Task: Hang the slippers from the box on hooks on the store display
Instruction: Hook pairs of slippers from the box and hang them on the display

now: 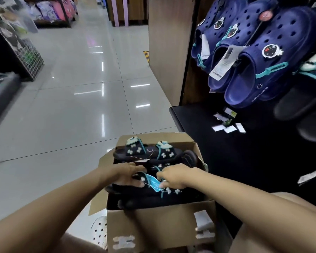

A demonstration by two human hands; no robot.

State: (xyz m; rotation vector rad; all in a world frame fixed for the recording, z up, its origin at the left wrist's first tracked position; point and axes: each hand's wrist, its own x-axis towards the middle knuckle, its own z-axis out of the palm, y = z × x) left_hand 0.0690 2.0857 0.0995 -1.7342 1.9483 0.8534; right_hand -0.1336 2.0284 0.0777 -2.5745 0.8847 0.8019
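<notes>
- The slippers (153, 190) are seen lying in the open cardboard box (159, 227), which sits low in front of the person, beside the dark base of the store display (199, 128). A second pair (148, 152) is laid across the far end of the box.
- They are judged to be light, moulded foam or rubber: soft enough to flex under the fingers, yet firm enough to keep their shape. No fragility is expected, though the small pale bow trims might be caught or bent.
- A pair appears to be joined by a thin cord with a teal tag (154, 181); whether a hanging loop is included cannot be told.
- The best hold is judged to be across the strap or along the sole edge, with the cord kept free for a hook.
- The left hand (128, 175) is laid on the near pair, its fingers stretched forward over the strap and the thumb set lower at the sole; the grip looks loosely closed round the slipper rather than clenched.
- The right hand (173, 177) is bent down at the tag, with finger and thumb apparently pinching the cord or tag; motion blur leaves the exact contact uncertain.
- Navy clogs (254, 57) are already hung on the display above, so free hooks must be sought beside them; none can be made out.
</notes>
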